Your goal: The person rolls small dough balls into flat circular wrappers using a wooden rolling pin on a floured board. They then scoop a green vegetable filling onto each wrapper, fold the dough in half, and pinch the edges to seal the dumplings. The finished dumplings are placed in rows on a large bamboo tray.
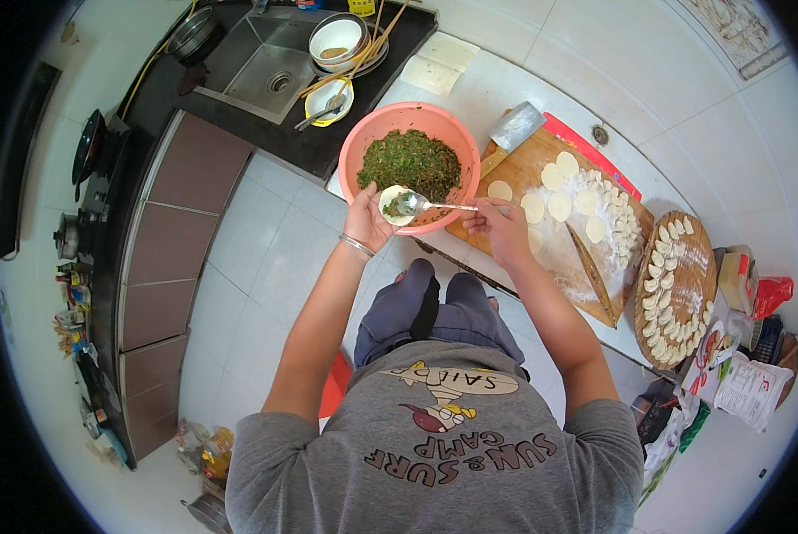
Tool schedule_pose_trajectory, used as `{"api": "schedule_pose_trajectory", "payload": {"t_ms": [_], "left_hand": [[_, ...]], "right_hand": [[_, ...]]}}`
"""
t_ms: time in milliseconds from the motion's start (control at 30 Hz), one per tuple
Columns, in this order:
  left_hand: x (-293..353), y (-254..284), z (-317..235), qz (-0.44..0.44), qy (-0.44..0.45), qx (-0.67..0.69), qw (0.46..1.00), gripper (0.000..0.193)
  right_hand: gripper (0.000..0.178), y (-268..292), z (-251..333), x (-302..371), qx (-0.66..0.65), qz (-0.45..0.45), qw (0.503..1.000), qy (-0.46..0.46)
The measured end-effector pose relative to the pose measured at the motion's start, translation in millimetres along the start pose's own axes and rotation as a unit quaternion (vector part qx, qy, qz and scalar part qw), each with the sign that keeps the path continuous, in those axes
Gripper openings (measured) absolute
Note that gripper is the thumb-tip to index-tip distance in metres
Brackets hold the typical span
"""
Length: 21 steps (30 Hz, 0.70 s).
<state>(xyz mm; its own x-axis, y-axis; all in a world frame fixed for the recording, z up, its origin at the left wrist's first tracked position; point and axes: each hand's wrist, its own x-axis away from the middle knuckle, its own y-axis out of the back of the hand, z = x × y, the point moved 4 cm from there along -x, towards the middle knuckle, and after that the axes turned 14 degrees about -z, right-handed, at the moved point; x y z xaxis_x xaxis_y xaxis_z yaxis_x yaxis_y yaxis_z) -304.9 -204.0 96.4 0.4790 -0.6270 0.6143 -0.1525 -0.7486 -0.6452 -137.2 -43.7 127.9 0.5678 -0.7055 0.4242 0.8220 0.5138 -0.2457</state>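
Observation:
A round dumpling wrapper [387,208] lies in the fingers of my left hand [364,220], with a little green filling on it. My right hand [503,230] grips the handle of a metal spoon [411,204], whose bowl rests over the wrapper. Just beyond both hands stands a pink basin [356,136] holding chopped green filling [410,164]. To the right, a floured wooden board [555,254] carries loose round wrappers [558,207], a rolling pin [592,271], a cleaver [514,130] and several small dough pieces [628,233].
On the far right, a round wooden tray [695,283] bears rows of folded dumplings [662,289]. A sink [258,84] is set into the dark counter at the far left, with stacked bowls [338,38] and chopsticks [361,59] beside it. Packages [751,388] crowd the right edge.

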Motion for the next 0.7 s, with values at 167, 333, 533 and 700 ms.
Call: {"api": "schedule_pose_trajectory", "payload": {"t_ms": [167,333,533,700], "left_hand": [[-6,10,-1,-0.045,-0.046,-0.026,0.998,0.048],[-1,1,-4,-0.028,-0.009,-0.014,0.999,0.055],[-4,4,-8,-0.008,0.029,-0.017,0.999,0.063],[-4,37,-21,-0.107,-0.031,-0.014,0.994,0.064]], "right_hand": [[0.025,6,7,-5,0.07,-0.023,0.995,0.062],[0.021,-1,26,4,0.125,0.047,0.971,0.197],[0.017,-9,37,12,0.222,0.091,0.911,0.336],[0.018,-12,1,-22,0.325,0.068,0.869,0.368]]}}
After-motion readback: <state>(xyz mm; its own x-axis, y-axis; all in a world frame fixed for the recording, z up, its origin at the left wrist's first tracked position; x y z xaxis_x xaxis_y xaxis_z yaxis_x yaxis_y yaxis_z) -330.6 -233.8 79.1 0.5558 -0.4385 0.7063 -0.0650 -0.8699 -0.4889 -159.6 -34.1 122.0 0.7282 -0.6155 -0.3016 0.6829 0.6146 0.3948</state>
